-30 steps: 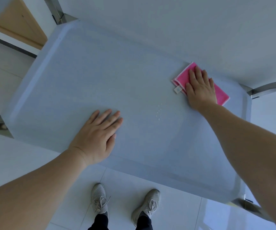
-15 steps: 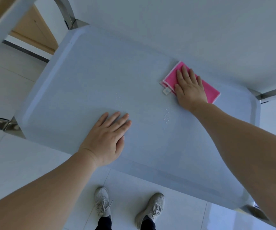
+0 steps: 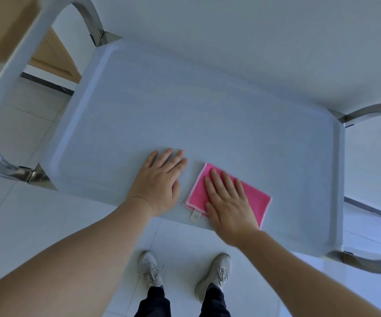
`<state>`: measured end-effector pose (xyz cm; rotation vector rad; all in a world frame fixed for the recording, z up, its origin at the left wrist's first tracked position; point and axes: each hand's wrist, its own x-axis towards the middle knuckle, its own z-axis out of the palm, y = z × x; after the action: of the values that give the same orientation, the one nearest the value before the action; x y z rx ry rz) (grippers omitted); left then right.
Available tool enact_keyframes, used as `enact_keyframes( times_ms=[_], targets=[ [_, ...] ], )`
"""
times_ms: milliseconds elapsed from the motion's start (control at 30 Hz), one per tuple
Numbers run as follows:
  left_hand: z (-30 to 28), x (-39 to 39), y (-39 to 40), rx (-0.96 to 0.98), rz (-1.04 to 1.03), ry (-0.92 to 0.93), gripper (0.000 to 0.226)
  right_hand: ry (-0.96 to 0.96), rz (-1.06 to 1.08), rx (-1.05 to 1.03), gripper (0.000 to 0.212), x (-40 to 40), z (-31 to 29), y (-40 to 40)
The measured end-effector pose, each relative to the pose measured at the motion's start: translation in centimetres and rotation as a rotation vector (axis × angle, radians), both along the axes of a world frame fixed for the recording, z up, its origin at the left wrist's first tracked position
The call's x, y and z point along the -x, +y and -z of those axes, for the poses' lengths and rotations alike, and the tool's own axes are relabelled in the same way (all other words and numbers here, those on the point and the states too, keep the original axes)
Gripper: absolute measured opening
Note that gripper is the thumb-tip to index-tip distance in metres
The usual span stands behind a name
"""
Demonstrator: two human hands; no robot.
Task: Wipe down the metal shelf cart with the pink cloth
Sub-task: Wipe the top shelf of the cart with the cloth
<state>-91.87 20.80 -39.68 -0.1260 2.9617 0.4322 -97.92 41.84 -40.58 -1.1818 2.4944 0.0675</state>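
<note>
the pink cloth (image 3: 253, 200) lies folded flat on the metal shelf cart (image 3: 207, 110), at its near edge. right hand (image 3: 228, 202) presses it with straight fingers; left hand (image 3: 159, 181) rests flat just beside. cloth looks soft, light, likely slides easily under a palm.

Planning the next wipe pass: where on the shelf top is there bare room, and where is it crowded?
Bare: the far half of the shelf, from the small droplets back to the far rim, and the right end up to the right rim. Crowded: the near edge, where the left hand lies flat beside the pink cloth under the right hand.
</note>
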Motion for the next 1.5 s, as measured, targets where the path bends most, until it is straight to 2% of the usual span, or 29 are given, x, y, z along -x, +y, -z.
enact_keyframes(
  times_ms=[200, 367, 433, 600, 900, 1133, 1300, 1500],
  targets=[
    [0.0, 0.0, -0.1, -0.041, -0.012, 0.01, 0.056, -0.003, -0.011, -0.006, 0.057, -2.2, -0.2, 0.5],
    [-1.2, -1.4, -1.4, -0.198, -0.026, 0.12, 0.042, 0.021, -0.014, -0.009, 0.055, -2.6, -0.5, 0.4],
    [-1.7, -2.6, -3.8, -0.138, -0.028, 0.133, 0.04, 0.022, -0.018, -0.021, 0.055, -2.5, -0.6, 0.5],
    [-1.7, -5.2, -9.7, 0.033, -0.069, 0.015, 0.05, 0.015, -0.013, -0.051, 0.056, -2.7, -0.9, 0.2],
    [-0.9, -5.4, -10.7, -0.007, -0.081, 0.036, 0.051, 0.018, -0.152, -0.023, 0.056, -2.8, -0.6, -4.6],
    [-0.7, -5.4, -10.8, -0.005, -0.056, 0.025, 0.051, 0.073, -0.162, 0.005, 0.056, 2.9, 0.3, -8.1],
    [-0.5, -5.5, -10.8, -0.011, -0.06, 0.043, 0.049, 0.117, -0.02, 0.025, 0.061, 9.7, 0.7, -10.4],
    [-0.6, -5.6, -10.8, -0.022, -0.082, 0.064, 0.048, 0.142, 0.033, 0.049, 0.059, 16.9, 0.9, -12.3]
  ],
)
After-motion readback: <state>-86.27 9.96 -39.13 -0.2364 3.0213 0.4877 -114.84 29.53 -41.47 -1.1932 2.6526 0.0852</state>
